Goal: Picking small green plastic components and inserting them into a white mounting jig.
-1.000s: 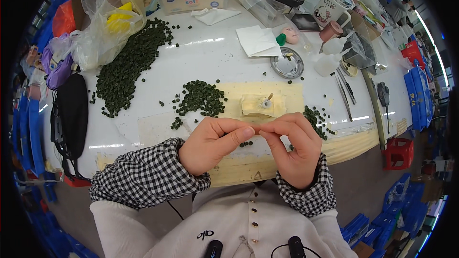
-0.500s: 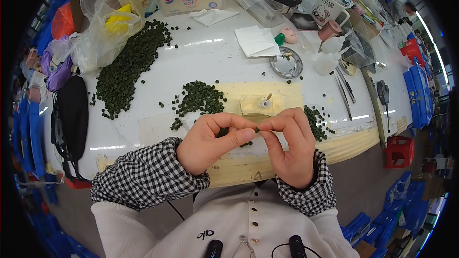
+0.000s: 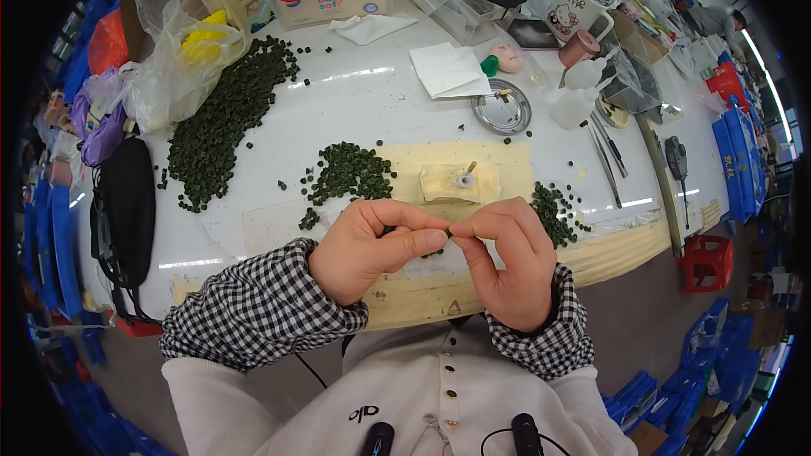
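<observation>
Your left hand point(image 3: 367, 247) and right hand point(image 3: 505, 260) meet just above the near edge of the white table point(image 3: 363, 110), fingers curled in and thumb pressed to forefinger on each side, and between the fingertips there is a very small dark green piece point(image 3: 449, 235); which hand really carries it, I cannot tell. Keep both wrists low and steady, I think, and pinch lightly, because such a small part can slip or jump away. Work over the yellowish mat point(image 3: 507, 171), so a dropped piece stays near. Just beyond your hands are a small heap of green pieces point(image 3: 348, 174) and a second one point(image 3: 553, 209) to the right, with a little beige block point(image 3: 449, 183) between. Farther off, the round metal dish point(image 3: 502, 107) seems almost empty. At the far left, a clear plastic bag point(image 3: 182, 42) holds something yellow, beside the long heap of green pieces point(image 3: 224, 118).
</observation>
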